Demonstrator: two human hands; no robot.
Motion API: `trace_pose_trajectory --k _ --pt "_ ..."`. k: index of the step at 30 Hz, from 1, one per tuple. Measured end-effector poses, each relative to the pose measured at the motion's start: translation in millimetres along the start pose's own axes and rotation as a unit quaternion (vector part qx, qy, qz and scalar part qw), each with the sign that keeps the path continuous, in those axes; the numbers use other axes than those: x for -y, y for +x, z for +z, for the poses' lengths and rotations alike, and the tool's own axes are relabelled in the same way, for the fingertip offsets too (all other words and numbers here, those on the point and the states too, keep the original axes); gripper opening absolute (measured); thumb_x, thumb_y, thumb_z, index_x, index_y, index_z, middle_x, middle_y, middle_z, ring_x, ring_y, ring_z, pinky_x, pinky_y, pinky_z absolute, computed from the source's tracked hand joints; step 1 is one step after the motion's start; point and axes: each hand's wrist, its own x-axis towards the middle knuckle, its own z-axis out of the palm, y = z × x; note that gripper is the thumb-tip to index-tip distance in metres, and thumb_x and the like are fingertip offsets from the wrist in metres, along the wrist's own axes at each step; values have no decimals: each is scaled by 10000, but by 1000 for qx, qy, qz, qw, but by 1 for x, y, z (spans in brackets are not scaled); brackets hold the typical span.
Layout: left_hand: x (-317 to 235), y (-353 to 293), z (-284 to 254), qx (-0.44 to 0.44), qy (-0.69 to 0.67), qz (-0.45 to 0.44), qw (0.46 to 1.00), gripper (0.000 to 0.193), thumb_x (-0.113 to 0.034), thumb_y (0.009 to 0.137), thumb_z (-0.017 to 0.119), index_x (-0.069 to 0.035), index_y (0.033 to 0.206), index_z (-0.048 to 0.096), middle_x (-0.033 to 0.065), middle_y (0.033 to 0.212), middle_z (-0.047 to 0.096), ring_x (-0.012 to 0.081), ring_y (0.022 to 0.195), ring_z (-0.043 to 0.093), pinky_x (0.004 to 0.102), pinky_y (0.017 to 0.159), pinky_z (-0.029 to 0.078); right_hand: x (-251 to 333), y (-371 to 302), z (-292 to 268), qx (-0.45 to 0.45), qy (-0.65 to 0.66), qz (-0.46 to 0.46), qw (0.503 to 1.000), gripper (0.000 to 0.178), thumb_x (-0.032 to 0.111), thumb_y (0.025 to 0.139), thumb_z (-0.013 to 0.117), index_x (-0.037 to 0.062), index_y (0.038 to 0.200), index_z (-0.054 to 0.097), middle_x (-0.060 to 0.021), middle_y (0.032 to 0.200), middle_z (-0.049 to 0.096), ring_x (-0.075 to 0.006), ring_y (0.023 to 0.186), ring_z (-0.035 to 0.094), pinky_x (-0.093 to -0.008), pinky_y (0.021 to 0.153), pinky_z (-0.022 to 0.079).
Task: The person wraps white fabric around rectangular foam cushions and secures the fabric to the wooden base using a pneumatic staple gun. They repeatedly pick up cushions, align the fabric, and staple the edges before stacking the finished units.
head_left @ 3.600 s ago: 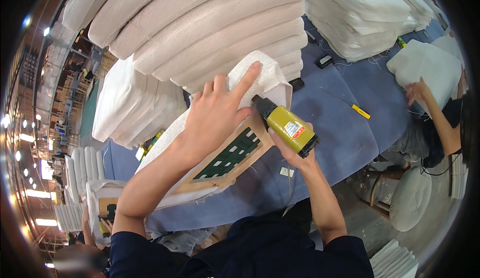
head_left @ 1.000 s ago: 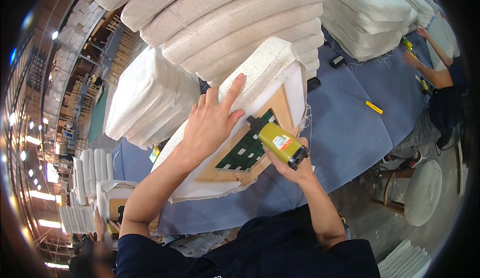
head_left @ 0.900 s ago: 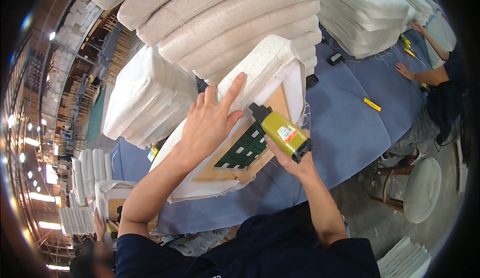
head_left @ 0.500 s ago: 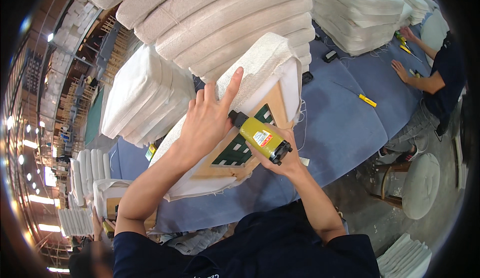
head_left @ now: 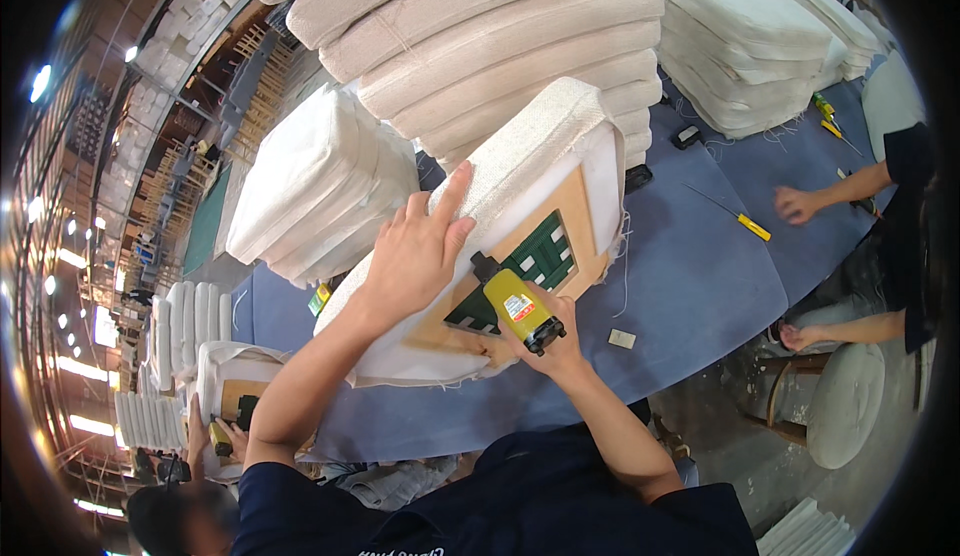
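Observation:
A cream-upholstered seat cushion (head_left: pixel 535 151) stands tilted on the table, its underside turned toward me. That underside shows a plywood frame (head_left: pixel 573 196), dark green webbing (head_left: pixel 538 253) and white lining. My left hand (head_left: pixel 415 261) lies over the cushion's upper fabric edge, fingers stretched and spread. My right hand (head_left: pixel 550 341) is wrapped round a yellow-green staple gun (head_left: pixel 515 306); its black nose points up and left near the frame's edge, just below my left thumb. Whether the nose touches the fabric, I cannot tell.
Tall stacks of cream cushions (head_left: pixel 500 36) rise behind, with a white stack (head_left: pixel 320 186) at left. On the blue tabletop (head_left: pixel 690 286) lie a yellow-handled screwdriver-like tool (head_left: pixel 745 224) and a small pale block (head_left: pixel 621 338). Co-workers sit right, near a round stool (head_left: pixel 845 406), and lower left.
The staple gun's nose has drawn slightly down, away from my left thumb. The whole view has shifted a little. At right, the co-worker's hands have moved, one dropping below the table edge.

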Motion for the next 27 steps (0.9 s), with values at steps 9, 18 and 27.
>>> trace_pose_trajectory --k 9,18,27 --pt "0 -2 -2 -23 23 55 998 852 -348 981 765 -379 1697 306 319 1355 558 524 1169 648 563 972 556 14 12 -34 41 -16 10 999 387 123 801 811 5 1159 721 -164 909 784 -356 814 776 -365 737 596" --pt "-6 -4 -8 12 21 55 998 928 -246 933 811 -382 1697 302 302 1384 525 519 1219 621 540 1024 543 5 28 -27 9 -27 -39 999 198 79 850 805 1 1027 763 -127 855 749 -294 673 726 -345 632 559" --pt "-9 -8 -15 45 19 47 998 1095 -163 855 850 -316 1731 210 304 1442 475 507 1282 586 533 1109 495 16 17 -17 51 -22 -32 998 291 123 826 844 -12 1059 733 -134 857 764 -298 693 757 -335 639 569"
